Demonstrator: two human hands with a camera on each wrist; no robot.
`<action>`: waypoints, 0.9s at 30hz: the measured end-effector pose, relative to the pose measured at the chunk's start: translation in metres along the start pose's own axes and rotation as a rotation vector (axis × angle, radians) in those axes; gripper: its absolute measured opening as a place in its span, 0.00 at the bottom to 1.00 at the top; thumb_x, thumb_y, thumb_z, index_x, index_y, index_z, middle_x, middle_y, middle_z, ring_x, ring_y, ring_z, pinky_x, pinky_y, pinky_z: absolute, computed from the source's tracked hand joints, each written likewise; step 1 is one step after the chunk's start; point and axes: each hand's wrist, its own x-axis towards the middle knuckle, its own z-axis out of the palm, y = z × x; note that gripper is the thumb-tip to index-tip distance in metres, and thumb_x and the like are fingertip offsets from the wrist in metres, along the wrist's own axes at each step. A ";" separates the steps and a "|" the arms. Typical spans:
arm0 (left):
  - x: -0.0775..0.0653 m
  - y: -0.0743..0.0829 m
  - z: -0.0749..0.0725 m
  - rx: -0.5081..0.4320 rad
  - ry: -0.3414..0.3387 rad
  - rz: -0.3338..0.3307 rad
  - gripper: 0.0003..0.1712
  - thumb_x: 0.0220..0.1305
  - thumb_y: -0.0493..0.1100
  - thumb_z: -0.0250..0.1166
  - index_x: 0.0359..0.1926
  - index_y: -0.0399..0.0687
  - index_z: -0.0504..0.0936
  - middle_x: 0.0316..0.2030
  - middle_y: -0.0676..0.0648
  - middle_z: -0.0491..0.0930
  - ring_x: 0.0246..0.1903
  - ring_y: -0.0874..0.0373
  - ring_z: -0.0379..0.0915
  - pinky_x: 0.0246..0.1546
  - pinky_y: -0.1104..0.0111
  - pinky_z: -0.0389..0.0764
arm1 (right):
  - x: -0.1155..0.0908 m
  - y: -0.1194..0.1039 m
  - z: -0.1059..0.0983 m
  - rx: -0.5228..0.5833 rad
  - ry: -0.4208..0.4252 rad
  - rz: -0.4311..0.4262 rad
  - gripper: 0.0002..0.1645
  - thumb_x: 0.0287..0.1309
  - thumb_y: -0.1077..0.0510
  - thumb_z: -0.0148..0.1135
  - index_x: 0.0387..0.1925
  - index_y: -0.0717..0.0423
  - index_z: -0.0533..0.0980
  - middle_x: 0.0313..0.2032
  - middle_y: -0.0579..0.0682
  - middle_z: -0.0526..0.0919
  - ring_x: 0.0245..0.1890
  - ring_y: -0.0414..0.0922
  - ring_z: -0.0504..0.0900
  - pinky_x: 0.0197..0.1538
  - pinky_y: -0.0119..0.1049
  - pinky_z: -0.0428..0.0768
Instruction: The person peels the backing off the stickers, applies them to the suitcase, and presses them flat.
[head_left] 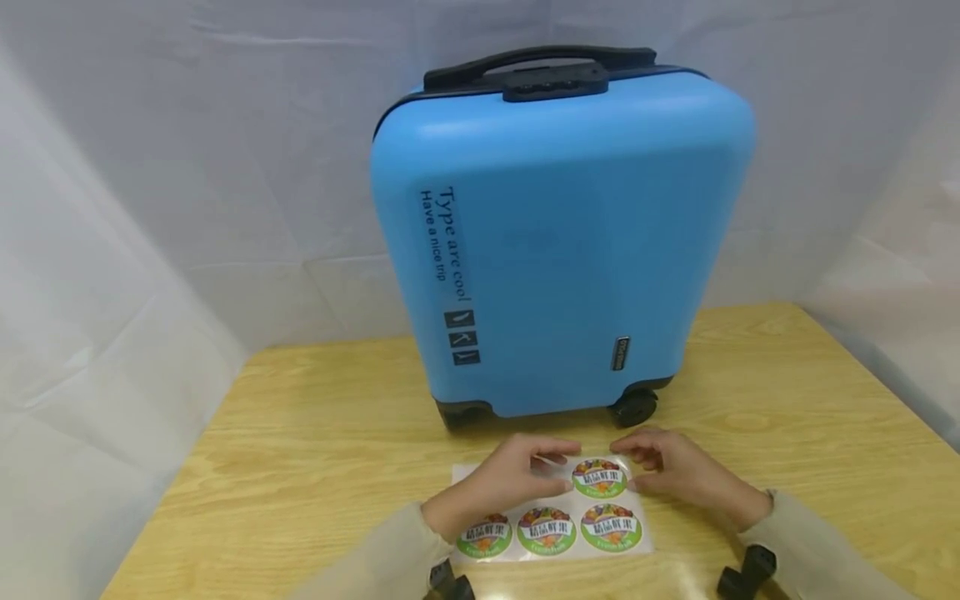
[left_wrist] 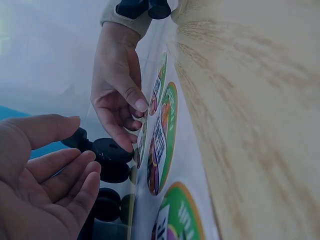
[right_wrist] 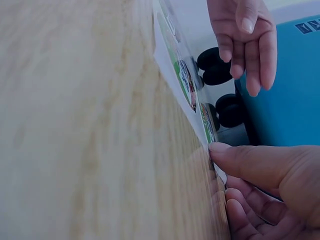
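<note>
A white sheet of round fruit stickers (head_left: pixel 647 537) lies flat on the wooden table, just in front of a blue suitcase (head_left: pixel 547 250). My left hand (head_left: pixel 502 479) hovers over the left part of the sheet, its fingers loosely bent and nothing in them; it hides part of the sheet. At the sheet's right edge is my right hand (head_left: pixel 682 473), with the thumb (right_wrist: pixel 235 157) touching the edge near the far corner. Its other fingers (right_wrist: pixel 250 210) lie loosely bent beside that corner, apart from the thumb. One sticker (head_left: pixel 600 478) shows between the two hands.
The suitcase stands upright on black wheels (head_left: pixel 634 407), close behind the hands. Pale cloth (head_left: pixel 300 167) hangs behind and beside the wooden table (head_left: pixel 300 433). Black wrist devices (head_left: pixel 746 572) sit at both cuffs.
</note>
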 end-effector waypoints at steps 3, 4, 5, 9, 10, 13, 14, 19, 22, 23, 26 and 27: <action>0.003 0.000 0.002 -0.031 -0.005 -0.014 0.26 0.60 0.36 0.65 0.60 0.45 0.74 0.56 0.49 0.76 0.54 0.54 0.72 0.49 0.72 0.75 | 0.001 -0.001 0.000 0.003 -0.012 0.003 0.26 0.53 0.58 0.68 0.53 0.65 0.74 0.45 0.56 0.77 0.39 0.39 0.75 0.39 0.31 0.78; 0.004 -0.001 0.003 -0.037 -0.007 -0.020 0.26 0.60 0.36 0.65 0.60 0.46 0.74 0.56 0.49 0.76 0.54 0.54 0.72 0.49 0.72 0.75 | 0.001 -0.001 0.000 0.003 -0.013 0.001 0.26 0.53 0.58 0.68 0.53 0.65 0.74 0.45 0.55 0.77 0.39 0.39 0.75 0.39 0.31 0.78; 0.005 -0.002 0.004 -0.045 -0.007 -0.022 0.26 0.60 0.36 0.65 0.60 0.46 0.74 0.56 0.49 0.76 0.54 0.54 0.73 0.49 0.72 0.75 | 0.001 -0.001 0.000 0.002 -0.015 0.001 0.26 0.53 0.58 0.68 0.52 0.65 0.74 0.44 0.55 0.77 0.38 0.39 0.75 0.39 0.31 0.78; 0.010 -0.005 0.006 -0.064 -0.014 -0.050 0.25 0.60 0.36 0.65 0.60 0.46 0.75 0.56 0.50 0.77 0.53 0.55 0.73 0.49 0.71 0.76 | 0.001 -0.001 0.000 -0.006 -0.019 0.008 0.24 0.53 0.58 0.68 0.51 0.65 0.75 0.42 0.53 0.76 0.37 0.38 0.75 0.38 0.30 0.77; 0.011 -0.005 0.006 -0.065 -0.015 -0.058 0.25 0.60 0.37 0.65 0.60 0.47 0.75 0.56 0.50 0.77 0.53 0.55 0.73 0.49 0.71 0.76 | 0.001 -0.001 0.000 -0.009 -0.018 0.010 0.24 0.53 0.58 0.68 0.50 0.64 0.75 0.42 0.52 0.76 0.37 0.37 0.75 0.38 0.30 0.77; 0.015 -0.005 0.007 -0.073 -0.023 -0.065 0.25 0.61 0.36 0.64 0.60 0.46 0.75 0.56 0.50 0.77 0.53 0.55 0.73 0.48 0.71 0.76 | 0.002 -0.001 0.000 -0.017 -0.014 0.018 0.23 0.52 0.58 0.69 0.49 0.63 0.76 0.40 0.51 0.77 0.36 0.37 0.76 0.37 0.30 0.78; 0.016 -0.004 0.008 -0.075 -0.026 -0.066 0.25 0.61 0.36 0.64 0.60 0.46 0.75 0.56 0.51 0.77 0.53 0.55 0.73 0.48 0.71 0.76 | 0.002 -0.001 0.000 -0.018 -0.011 0.019 0.22 0.52 0.58 0.69 0.48 0.63 0.76 0.39 0.50 0.77 0.36 0.37 0.76 0.37 0.30 0.78; 0.020 -0.002 0.011 -0.083 -0.030 -0.059 0.24 0.60 0.34 0.63 0.59 0.44 0.75 0.55 0.49 0.77 0.51 0.56 0.73 0.46 0.73 0.76 | 0.006 -0.001 0.001 -0.039 0.038 0.027 0.15 0.54 0.62 0.66 0.44 0.63 0.79 0.33 0.48 0.79 0.30 0.35 0.75 0.32 0.30 0.77; 0.020 -0.001 0.014 -0.094 -0.037 -0.054 0.24 0.60 0.34 0.64 0.59 0.43 0.76 0.54 0.48 0.77 0.50 0.57 0.74 0.45 0.74 0.76 | 0.008 -0.001 0.004 -0.065 0.081 0.043 0.10 0.54 0.66 0.63 0.40 0.63 0.80 0.30 0.48 0.80 0.27 0.35 0.74 0.29 0.30 0.76; 0.021 -0.001 0.015 -0.096 -0.042 -0.054 0.24 0.60 0.34 0.64 0.59 0.44 0.76 0.54 0.49 0.78 0.49 0.58 0.74 0.45 0.74 0.77 | 0.008 -0.001 0.004 -0.068 0.089 0.052 0.09 0.54 0.67 0.62 0.39 0.63 0.81 0.30 0.48 0.80 0.27 0.35 0.74 0.29 0.30 0.76; 0.021 0.001 0.017 -0.093 -0.066 -0.047 0.24 0.60 0.35 0.64 0.58 0.45 0.76 0.53 0.49 0.78 0.48 0.59 0.75 0.44 0.74 0.77 | 0.008 -0.002 0.005 -0.077 0.115 0.086 0.07 0.55 0.67 0.61 0.37 0.61 0.82 0.29 0.48 0.80 0.26 0.36 0.74 0.29 0.30 0.76; 0.021 0.001 0.017 -0.087 -0.070 -0.045 0.23 0.60 0.36 0.64 0.58 0.45 0.76 0.53 0.49 0.78 0.48 0.60 0.75 0.44 0.74 0.77 | 0.008 -0.003 0.005 -0.077 0.120 0.094 0.06 0.56 0.66 0.61 0.36 0.61 0.82 0.29 0.47 0.81 0.26 0.36 0.74 0.29 0.30 0.76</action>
